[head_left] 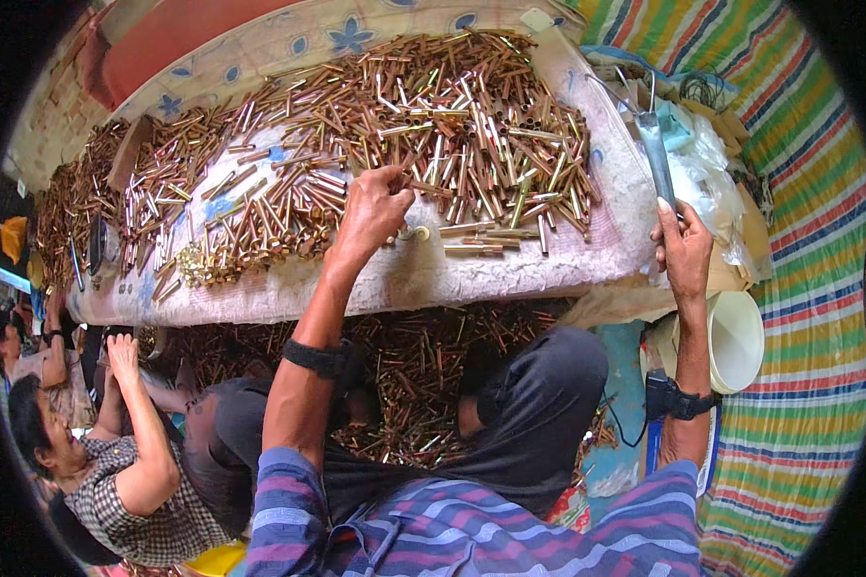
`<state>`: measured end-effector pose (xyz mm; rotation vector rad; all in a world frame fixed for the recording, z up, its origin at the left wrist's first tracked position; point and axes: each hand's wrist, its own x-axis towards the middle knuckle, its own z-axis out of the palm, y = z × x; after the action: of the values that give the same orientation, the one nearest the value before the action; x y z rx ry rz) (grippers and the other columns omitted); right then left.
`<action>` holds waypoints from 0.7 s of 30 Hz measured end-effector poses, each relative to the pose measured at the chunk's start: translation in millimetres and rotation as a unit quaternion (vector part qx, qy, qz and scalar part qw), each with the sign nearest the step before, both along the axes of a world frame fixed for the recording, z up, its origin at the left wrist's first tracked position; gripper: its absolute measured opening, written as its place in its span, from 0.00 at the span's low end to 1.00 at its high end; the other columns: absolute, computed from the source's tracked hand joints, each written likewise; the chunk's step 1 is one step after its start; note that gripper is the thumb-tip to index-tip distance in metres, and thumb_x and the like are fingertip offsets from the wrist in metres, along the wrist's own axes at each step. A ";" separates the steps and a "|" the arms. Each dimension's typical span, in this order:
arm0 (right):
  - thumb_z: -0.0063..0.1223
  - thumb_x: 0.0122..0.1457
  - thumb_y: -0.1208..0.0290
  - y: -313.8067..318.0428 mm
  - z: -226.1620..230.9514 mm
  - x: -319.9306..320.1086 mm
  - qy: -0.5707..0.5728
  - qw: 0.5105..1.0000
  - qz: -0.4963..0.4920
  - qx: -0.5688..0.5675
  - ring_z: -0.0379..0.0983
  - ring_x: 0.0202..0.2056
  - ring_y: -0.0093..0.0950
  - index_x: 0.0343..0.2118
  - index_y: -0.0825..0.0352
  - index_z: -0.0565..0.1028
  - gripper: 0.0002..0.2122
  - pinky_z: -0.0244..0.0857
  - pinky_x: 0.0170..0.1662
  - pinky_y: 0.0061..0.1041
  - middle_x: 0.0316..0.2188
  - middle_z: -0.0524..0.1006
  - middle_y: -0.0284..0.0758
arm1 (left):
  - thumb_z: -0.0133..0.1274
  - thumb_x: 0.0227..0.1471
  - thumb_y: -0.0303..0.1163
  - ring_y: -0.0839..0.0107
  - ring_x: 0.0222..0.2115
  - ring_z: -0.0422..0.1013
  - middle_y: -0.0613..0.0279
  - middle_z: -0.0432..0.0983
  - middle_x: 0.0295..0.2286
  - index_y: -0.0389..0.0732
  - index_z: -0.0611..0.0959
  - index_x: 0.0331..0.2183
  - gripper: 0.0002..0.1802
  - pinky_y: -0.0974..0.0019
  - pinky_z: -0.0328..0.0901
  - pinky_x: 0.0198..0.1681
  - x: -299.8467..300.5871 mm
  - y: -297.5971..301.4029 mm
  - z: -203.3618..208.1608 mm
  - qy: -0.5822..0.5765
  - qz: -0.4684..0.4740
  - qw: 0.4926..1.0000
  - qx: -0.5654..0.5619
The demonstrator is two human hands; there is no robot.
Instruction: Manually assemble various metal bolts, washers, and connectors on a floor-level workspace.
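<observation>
My left hand is closed above the near side of the heap, its fingertips pinched at the end of a slim copper-coloured metal tube. Many similar brass and copper tubes lie heaped on the cloth-covered table. Just right of that hand is a small pale round piece. In my right hand, beyond the table's right edge, a tool with a blue-grey handle points upward, thin metal prongs at its far end. A few tubes lie side by side near the front edge.
More tubes cover the floor between my legs. A white bucket stands at the right, below clear plastic bags. Striped sheeting hangs there. At the left, a person in a checked shirt sits close by, another behind.
</observation>
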<state>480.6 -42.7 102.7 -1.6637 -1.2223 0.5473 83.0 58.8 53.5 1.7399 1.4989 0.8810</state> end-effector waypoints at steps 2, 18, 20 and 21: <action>0.56 0.63 0.58 -1.2 -0.4 -2.2 -0.006 1.000 -0.003 -0.006 0.62 0.14 0.12 0.48 0.70 0.75 0.19 0.55 0.15 0.16 0.18 0.72 0.27 | 0.52 0.47 0.28 0.68 0.16 0.74 0.52 0.75 0.17 0.28 0.82 0.36 0.15 0.61 0.69 0.24 -4.9 2.1 -0.9 -0.015 0.006 1.000 -0.012; 0.55 0.63 0.58 -16.5 2.5 36.9 0.019 0.998 -0.030 0.045 0.64 0.16 0.13 0.44 0.71 0.74 0.19 0.58 0.17 0.17 0.20 0.74 0.29 | 0.51 0.53 0.23 0.75 0.14 0.69 0.61 0.73 0.18 0.31 0.78 0.35 0.07 0.70 0.63 0.16 -24.7 31.8 -35.2 -0.153 0.041 0.986 -0.053; 0.55 0.63 0.58 -19.1 -1.0 48.9 0.019 0.998 -0.044 0.038 0.64 0.16 0.13 0.44 0.71 0.74 0.18 0.58 0.17 0.17 0.20 0.74 0.29 | 0.52 0.53 0.24 0.75 0.15 0.70 0.60 0.74 0.19 0.31 0.78 0.38 0.10 0.70 0.64 0.16 -16.7 32.2 -33.8 -0.168 0.054 0.983 -0.059; 0.55 0.63 0.58 -19.6 -3.8 54.5 0.014 0.998 -0.054 0.032 0.64 0.16 0.13 0.44 0.71 0.74 0.18 0.58 0.17 0.17 0.20 0.74 0.29 | 0.52 0.53 0.24 0.75 0.16 0.70 0.59 0.76 0.20 0.30 0.78 0.42 0.13 0.70 0.64 0.17 -13.9 32.4 -33.4 -0.181 0.071 0.979 -0.065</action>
<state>535.2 -62.4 98.8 -1.6523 -1.1113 0.4581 69.1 91.2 20.1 1.3071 1.4116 1.0801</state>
